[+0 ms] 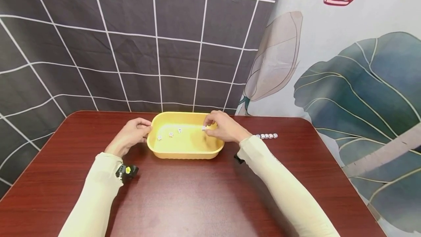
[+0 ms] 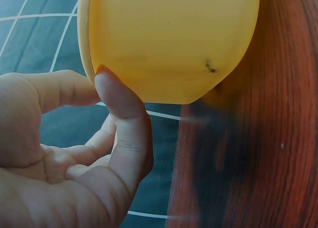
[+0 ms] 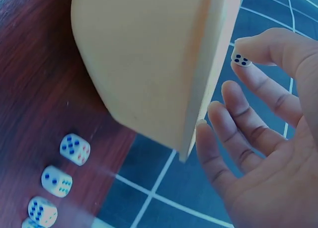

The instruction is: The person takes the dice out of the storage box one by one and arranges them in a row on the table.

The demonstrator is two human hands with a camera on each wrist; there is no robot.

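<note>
A yellow oval-cornered plastic basin (image 1: 184,155) stands on the table. My left hand (image 1: 133,134) pinches its left rim between thumb and finger, as the left wrist view shows close up. Over the basin's right part, my right hand (image 1: 225,126) pinches one white die (image 3: 242,59) between thumb and forefinger; four dark dots show on one face. The other fingers of that hand spread loosely by the rim. Three more dice lie apart in the basin's left half, among them a middle die (image 1: 171,134) and a leftmost die (image 1: 159,138).
To the right of the basin, several dice (image 1: 267,136) stand in a row on the reddish-brown wooden table (image 1: 184,193), partly behind my right wrist. A dark gridded cloth (image 1: 131,57) hangs behind the table, beside a leaf-patterned curtain (image 1: 361,83).
</note>
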